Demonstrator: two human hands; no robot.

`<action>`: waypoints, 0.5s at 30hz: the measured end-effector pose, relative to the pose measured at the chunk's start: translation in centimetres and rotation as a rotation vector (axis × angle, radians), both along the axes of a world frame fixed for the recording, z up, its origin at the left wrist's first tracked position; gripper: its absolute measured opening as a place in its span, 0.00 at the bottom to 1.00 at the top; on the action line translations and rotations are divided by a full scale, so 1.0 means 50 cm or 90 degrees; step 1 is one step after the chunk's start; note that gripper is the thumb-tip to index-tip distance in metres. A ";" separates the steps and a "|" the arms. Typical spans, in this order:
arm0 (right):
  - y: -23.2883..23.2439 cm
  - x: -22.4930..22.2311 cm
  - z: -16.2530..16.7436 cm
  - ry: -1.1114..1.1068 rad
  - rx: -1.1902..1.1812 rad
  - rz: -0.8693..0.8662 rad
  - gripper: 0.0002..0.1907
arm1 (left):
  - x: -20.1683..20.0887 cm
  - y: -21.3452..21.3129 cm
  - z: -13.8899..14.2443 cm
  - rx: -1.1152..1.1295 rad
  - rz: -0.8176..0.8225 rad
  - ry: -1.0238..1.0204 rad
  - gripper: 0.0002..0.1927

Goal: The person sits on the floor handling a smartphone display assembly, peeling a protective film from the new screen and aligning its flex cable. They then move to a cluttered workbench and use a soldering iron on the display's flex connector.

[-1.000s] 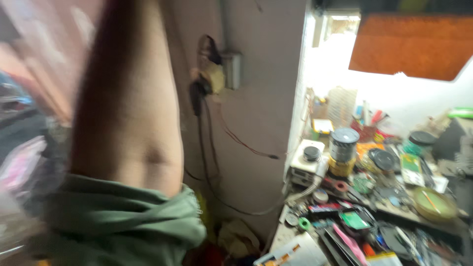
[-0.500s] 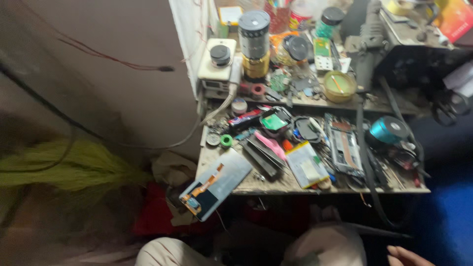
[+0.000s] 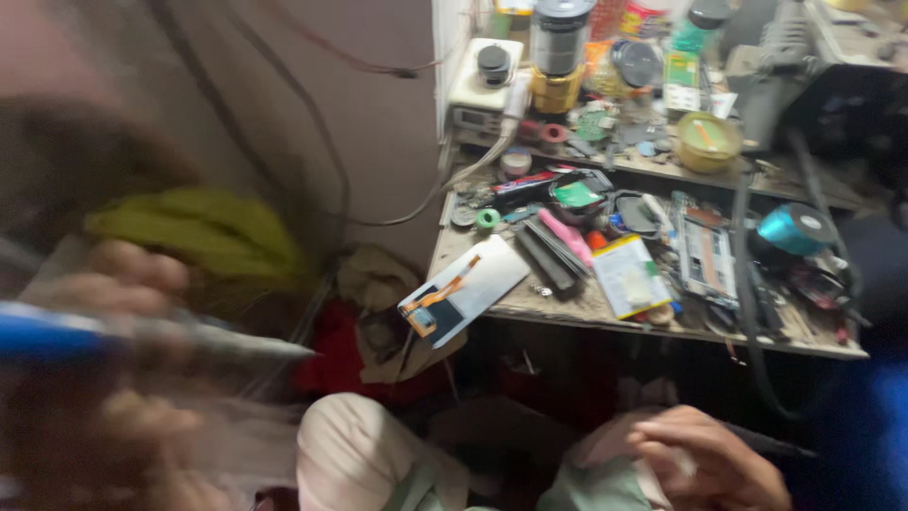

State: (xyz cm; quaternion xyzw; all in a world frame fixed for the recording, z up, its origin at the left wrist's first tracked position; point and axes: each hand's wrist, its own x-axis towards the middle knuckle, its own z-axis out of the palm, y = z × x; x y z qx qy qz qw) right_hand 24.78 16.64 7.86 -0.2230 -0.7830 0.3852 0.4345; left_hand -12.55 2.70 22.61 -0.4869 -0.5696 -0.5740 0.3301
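My left hand [image 3: 109, 284] is close to the camera at the left edge, badly blurred. Its fingers are closed round a blue-handled tool [image 3: 57, 333], and the grey metal shaft [image 3: 236, 345] points right. My right hand [image 3: 707, 456] lies low at the bottom right on my knee with its fingers curled; something small and pale shows under them, too blurred to identify. A white phone panel with an orange flex strip [image 3: 463, 289] hangs over the front left corner of the workbench [image 3: 662, 333], apart from both hands.
The bench is crowded with parts: a yellow packet [image 3: 629, 274], a teal round object [image 3: 794, 230], a yellow bowl [image 3: 707, 140], a white box with a knob [image 3: 482, 85] and black cables. Yellow-green cloth [image 3: 199, 232] and red cloth [image 3: 331, 350] lie by the wall.
The view has swung down and left. My left hand with the blue-handled tool has come into view at the left. My right hand now shows fully at the bottom right.
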 end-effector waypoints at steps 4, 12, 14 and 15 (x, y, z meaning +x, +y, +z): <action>-0.061 -0.149 0.098 -0.014 0.049 0.153 0.22 | 0.146 -0.042 -0.212 -0.179 -0.219 -0.083 0.19; -0.080 -0.216 0.061 -0.082 0.324 0.184 0.27 | 0.291 -0.077 -0.446 -0.194 -0.144 -0.149 0.20; -0.048 -0.185 0.048 -0.090 0.388 0.204 0.28 | 0.309 -0.057 -0.398 -0.243 -0.102 -0.196 0.22; -0.041 -0.166 0.043 -0.112 0.390 0.118 0.26 | 0.318 -0.050 -0.375 -0.259 -0.126 -0.208 0.21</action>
